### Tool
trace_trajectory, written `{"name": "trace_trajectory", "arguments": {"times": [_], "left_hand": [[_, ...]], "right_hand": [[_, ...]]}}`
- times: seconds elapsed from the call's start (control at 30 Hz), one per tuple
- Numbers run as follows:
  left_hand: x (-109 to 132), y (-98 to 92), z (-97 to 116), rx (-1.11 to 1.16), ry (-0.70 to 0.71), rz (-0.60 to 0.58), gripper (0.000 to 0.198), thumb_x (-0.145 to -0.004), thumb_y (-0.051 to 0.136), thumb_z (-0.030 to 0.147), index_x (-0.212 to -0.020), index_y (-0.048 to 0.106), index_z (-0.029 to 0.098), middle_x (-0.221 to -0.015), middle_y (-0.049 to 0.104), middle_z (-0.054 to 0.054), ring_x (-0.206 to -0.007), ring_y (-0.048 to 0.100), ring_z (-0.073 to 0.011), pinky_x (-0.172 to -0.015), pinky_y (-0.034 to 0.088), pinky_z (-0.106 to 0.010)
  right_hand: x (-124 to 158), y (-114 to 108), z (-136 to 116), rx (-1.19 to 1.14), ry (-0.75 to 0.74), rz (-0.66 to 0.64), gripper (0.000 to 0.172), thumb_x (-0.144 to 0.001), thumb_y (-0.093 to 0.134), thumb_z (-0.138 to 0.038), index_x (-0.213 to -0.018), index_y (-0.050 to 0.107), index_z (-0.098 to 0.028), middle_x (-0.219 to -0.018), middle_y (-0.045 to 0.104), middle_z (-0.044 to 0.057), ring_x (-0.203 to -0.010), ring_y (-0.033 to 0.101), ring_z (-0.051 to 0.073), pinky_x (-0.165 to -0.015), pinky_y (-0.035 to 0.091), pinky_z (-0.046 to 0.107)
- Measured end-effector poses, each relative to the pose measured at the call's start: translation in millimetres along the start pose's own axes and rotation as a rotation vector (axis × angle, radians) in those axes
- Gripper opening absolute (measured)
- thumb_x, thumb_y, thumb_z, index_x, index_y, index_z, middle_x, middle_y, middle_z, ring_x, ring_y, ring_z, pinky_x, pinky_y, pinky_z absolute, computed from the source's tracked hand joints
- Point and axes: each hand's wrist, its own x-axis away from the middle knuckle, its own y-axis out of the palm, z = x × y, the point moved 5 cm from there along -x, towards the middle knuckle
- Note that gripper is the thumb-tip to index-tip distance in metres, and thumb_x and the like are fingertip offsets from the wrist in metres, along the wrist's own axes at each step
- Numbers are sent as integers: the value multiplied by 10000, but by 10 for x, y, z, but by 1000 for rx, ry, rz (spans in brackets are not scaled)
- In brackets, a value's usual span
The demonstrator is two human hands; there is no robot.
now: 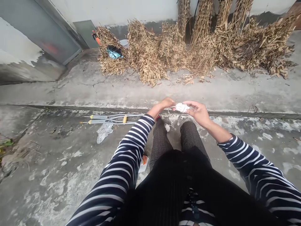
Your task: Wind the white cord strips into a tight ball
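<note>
Left hand (pixel 167 103) is pinching the white bundle (pixel 181 108) at nine o'clock; right hand (pixel 198 112) is gripping it at three. Wrapping is seemingly standing partway: string is circling the bundle, while a pale ball (pixel 167 127) towards seven o'clock is apparently awaiting use.

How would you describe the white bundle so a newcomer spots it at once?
Start from the concrete ledge crossing the view below the dry plants. Near its front edge in the picture, between the left hand and the right hand, is the white bundle. Unlike the smaller white lump seen between the trouser legs, it is held up.
</note>
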Motion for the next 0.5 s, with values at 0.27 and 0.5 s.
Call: {"name": "trace_trajectory", "arguments": {"times": [0.27, 0.5], "left_hand": [[355, 526, -84, 312, 410, -32, 502, -783, 771, 213, -1273, 685, 154, -1300, 700, -135, -1163, 653, -257, -925, 538, -346], [434, 790, 59, 502, 364, -45, 465, -777, 774, 543, -872, 699, 94, -837, 749, -117, -763, 708, -189, -596, 521, -243]], "right_hand": [[-231, -160, 3, 41, -32, 123, 352, -622, 885, -363, -911, 798, -181, -963, 769, 72, -904, 687, 221, -831, 573, 369], [-277, -190, -150, 104, -57, 131, 310, -672, 815, -301, -955, 809, -176, -927, 760, 60, -816, 682, 196, -731, 581, 331]]}}
